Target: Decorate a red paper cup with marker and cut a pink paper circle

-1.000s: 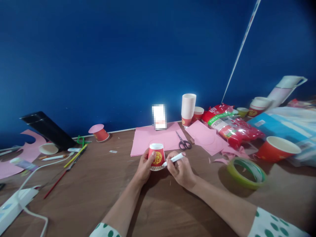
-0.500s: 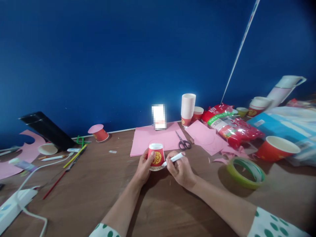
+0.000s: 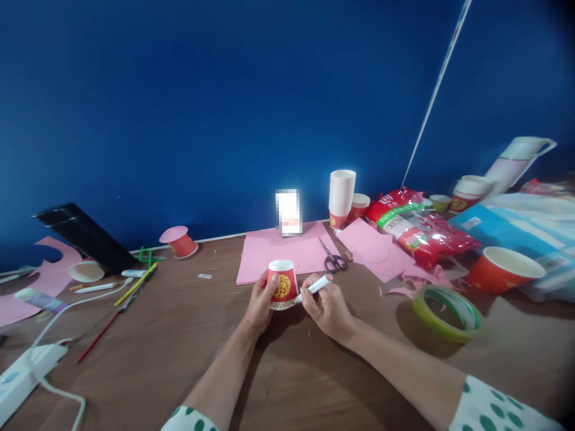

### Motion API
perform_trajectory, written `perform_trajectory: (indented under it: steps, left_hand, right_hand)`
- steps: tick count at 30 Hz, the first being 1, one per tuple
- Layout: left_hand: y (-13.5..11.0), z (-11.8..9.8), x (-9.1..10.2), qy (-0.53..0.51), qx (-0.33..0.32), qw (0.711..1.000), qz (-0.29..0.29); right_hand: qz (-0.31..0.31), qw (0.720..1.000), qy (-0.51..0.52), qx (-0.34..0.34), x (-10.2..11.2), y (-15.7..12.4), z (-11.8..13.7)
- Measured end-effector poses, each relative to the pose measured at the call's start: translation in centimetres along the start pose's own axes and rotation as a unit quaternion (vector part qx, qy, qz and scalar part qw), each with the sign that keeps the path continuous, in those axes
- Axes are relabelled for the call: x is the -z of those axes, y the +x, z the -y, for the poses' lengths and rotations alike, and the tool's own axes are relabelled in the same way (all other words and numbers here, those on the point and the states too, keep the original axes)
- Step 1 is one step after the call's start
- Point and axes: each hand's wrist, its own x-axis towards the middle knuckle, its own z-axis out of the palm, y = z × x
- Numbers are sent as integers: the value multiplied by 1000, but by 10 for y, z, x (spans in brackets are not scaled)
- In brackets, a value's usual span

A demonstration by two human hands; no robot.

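A small red paper cup [image 3: 282, 284] with a gold emblem stands upside down on the brown table [image 3: 162, 347]. My left hand [image 3: 258, 302] wraps round its left side, fingers closed on it. In my right hand [image 3: 327, 308] a white marker [image 3: 315, 287] is pinched, with its tip touching the cup's lower right rim. Both hands are just in front of a pink paper sheet [image 3: 269, 251].
Black scissors [image 3: 333, 260] lie on the pink sheet. Stacked cups [image 3: 342, 197], a red cup packet [image 3: 415, 230], a red cup on its side [image 3: 503, 272] and a green tape roll [image 3: 447, 313] are at right. Pencils [image 3: 130, 290], another upturned cup [image 3: 179, 241] and a power strip [image 3: 24, 377] lie at left.
Almost nothing: the cup and both hands have shifted very slightly up in the picture, with the marker tip still at the cup's rim.
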Motion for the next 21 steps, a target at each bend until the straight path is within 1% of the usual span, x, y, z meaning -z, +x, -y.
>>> perform_trajectory:
  steps: [8,14,21]
  left_hand:
    - [1,1,0,3,5,1000,-12]
    - [0,0,-1,-3,8,1000,-6]
    - [0,-1,-2,10,8,1000,-14]
  right_hand:
    - [-23,1000,-12,5,0,-2,0]
    - [-29,999,-18,0,1,-1,0]
    - [-36,999,-14,-11,1,-1,0]
